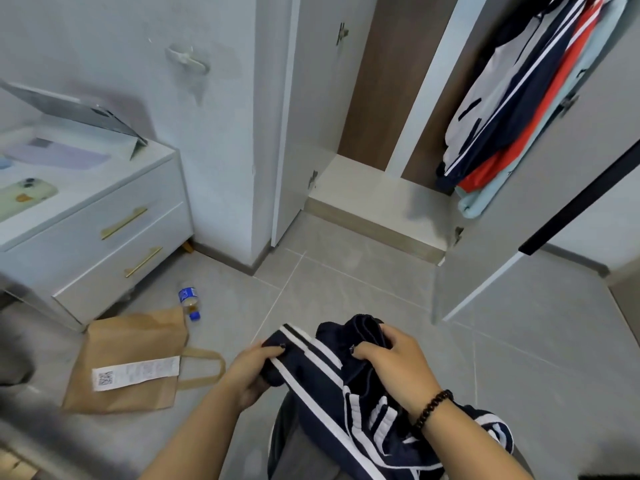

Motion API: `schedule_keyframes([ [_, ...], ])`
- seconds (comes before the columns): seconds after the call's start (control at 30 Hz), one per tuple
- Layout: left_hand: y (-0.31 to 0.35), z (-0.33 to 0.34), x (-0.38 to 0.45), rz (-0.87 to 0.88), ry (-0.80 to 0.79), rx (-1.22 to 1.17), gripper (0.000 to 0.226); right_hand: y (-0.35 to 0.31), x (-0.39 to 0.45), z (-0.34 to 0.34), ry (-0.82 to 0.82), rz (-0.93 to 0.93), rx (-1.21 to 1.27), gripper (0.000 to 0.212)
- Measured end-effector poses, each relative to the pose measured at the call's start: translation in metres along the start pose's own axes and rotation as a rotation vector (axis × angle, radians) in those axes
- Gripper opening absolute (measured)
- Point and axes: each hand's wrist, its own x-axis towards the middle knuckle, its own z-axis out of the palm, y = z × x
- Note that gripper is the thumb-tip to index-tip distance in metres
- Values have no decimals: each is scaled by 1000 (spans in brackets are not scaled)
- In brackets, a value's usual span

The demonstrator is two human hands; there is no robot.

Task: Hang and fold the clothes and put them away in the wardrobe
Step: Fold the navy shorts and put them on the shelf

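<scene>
Left hand (250, 367) and right hand (391, 362) both grip a navy white-striped garment (332, 393) before the open wardrobe (377, 199).

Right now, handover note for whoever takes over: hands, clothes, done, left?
Left hand and right hand both grip the navy striped garment, bunched, over the floor.
Wardrobe doors are open; several hanging clothes fill the right section, the bottom shelf is bare.
Done: those are hung.
Left: fold or hang the navy one and put it away.
</scene>
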Motion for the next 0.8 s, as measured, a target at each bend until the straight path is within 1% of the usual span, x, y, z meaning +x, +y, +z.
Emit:
schedule_keyframes([
  [0.07,20,10,-17,101,-16,-105,20,3,-3,-9,-23,8,78,9],
  [0.17,48,28,-51,217,-104,-275,28,11,-13,-21,-57,13,179,14],
  [0.23,64,41,-77,305,-186,-297,33,18,-23,-28,-61,2,234,19],
  [0.27,71,47,-90,351,-227,-280,32,21,-29,-31,-57,-5,256,22],
  [0.33,82,63,-119,428,-311,-181,25,26,-41,-40,-15,-36,271,23],
  [0.4,87,80,-144,499,-366,-9,33,28,-51,-54,57,-68,314,21],
  [0.47,84,97,-165,566,-401,205,40,27,-62,-72,129,-105,394,20],
  [0.53,74,114,-182,638,-432,456,36,25,-73,-91,200,-164,446,20],
  [0.6,57,132,-193,697,-449,715,43,26,-86,-106,242,-229,459,22],
  [0.63,46,141,-197,702,-447,808,47,29,-92,-110,253,-253,454,23],
  [0.73,10,163,-210,695,-431,903,47,45,-109,-111,271,-291,436,27],
  [0.8,-10,173,-217,710,-426,852,43,58,-118,-106,307,-304,414,29],
])
